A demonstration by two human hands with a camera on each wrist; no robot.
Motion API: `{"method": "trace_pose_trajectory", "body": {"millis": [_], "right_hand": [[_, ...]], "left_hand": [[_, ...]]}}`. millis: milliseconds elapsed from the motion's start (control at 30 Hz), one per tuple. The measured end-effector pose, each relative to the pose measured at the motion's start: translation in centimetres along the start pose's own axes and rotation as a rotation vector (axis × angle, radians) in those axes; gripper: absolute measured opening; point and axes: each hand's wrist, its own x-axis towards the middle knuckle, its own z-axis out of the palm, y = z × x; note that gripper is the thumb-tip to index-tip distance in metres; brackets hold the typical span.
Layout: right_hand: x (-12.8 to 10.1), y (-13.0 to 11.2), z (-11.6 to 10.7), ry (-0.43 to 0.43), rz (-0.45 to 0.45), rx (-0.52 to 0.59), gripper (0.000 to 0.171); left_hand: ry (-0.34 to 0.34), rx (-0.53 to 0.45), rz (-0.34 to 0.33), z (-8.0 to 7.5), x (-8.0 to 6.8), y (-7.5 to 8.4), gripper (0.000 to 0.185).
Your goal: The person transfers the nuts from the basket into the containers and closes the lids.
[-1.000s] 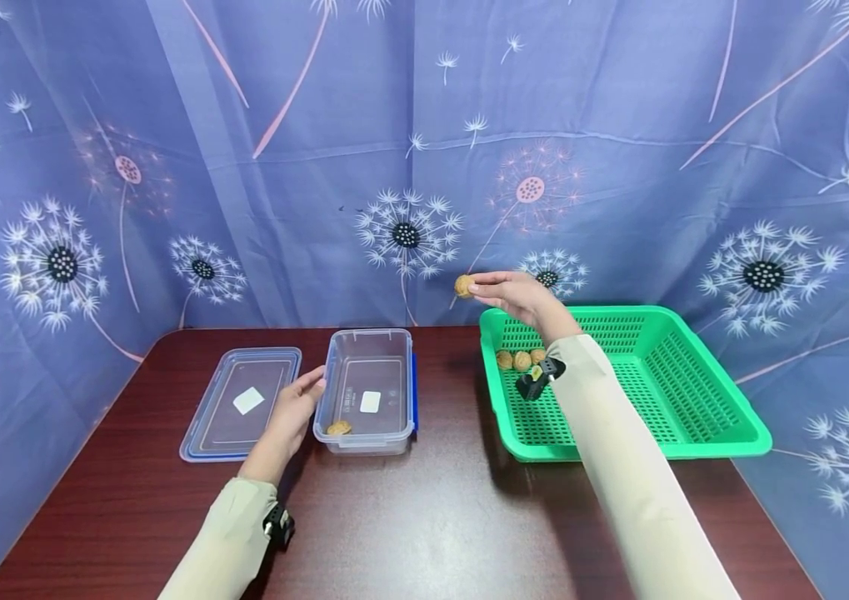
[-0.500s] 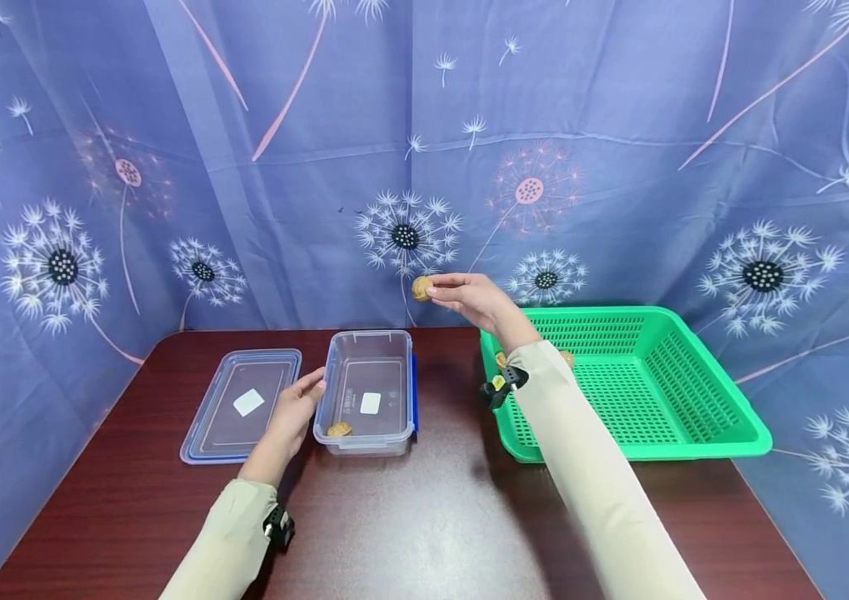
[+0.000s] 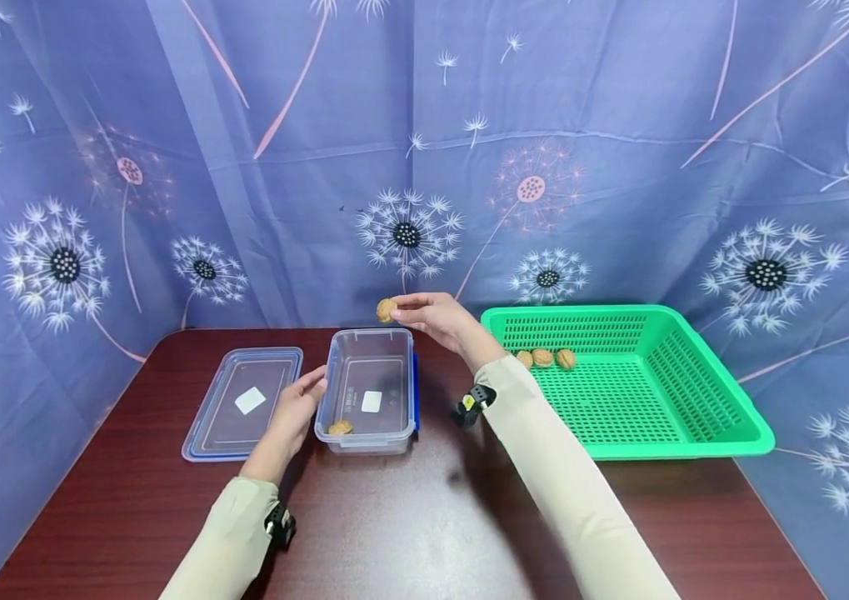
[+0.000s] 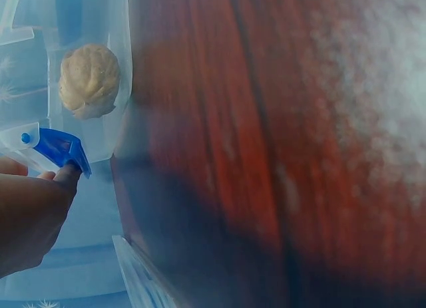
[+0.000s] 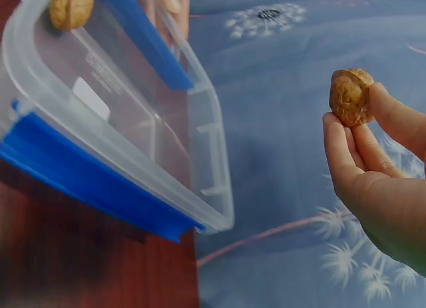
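Observation:
Between the thumb and fingertips of my right hand (image 3: pixel 435 318) is a walnut (image 3: pixel 387 310), held in the air over the far end of a clear plastic food container (image 3: pixel 370 443). The right wrist view shows the pinched walnut (image 5: pixel 351 97) closely, apart from the container. My left hand (image 3: pixel 295 421) rests with its fingers against the container's left side; in the left wrist view a fingertip touches the blue latch (image 4: pixel 60 148). Inside the container, a walnut (image 3: pixel 340 427) lies in the near left corner, also seen through the wall as a walnut (image 4: pixel 90 80) in the left wrist view.
A green plastic basket (image 3: pixel 724 392) stands on the right of the dark wooden table (image 3: pixel 387 533), with several walnuts (image 3: pixel 541 357) along its left far part. The container's clear lid (image 3: pixel 222 429) lies flat at the left. A blue patterned curtain (image 3: pixel 282 208) hangs behind.
My right hand has carried its walnut left from above the basket to over the container's far end, dipping slightly. Walnuts in the basket have shifted right. My left hand stays at the container.

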Motion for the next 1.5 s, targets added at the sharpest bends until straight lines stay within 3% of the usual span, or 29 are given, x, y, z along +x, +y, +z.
{"method": "trace_pose_trajectory", "body": {"millis": [700, 1067, 1500], "right_hand": [[0.0, 7.7, 5.4, -0.111, 0.091, -0.078, 0.035], [0.3, 10.9, 6.7, -0.094, 0.125, -0.137, 0.032], [0.7, 12.2, 7.5, -0.002, 0.174, -0.272, 0.027]], "left_hand": [[0.009, -0.011, -0.008, 0.0, -0.1, 0.1, 0.042], [0.003, -0.023, 0.007, 0.0, -0.1, 0.1, 0.042], [-0.007, -0.035, 0.016, 0.1, 0.0, -0.1, 0.042]]}}
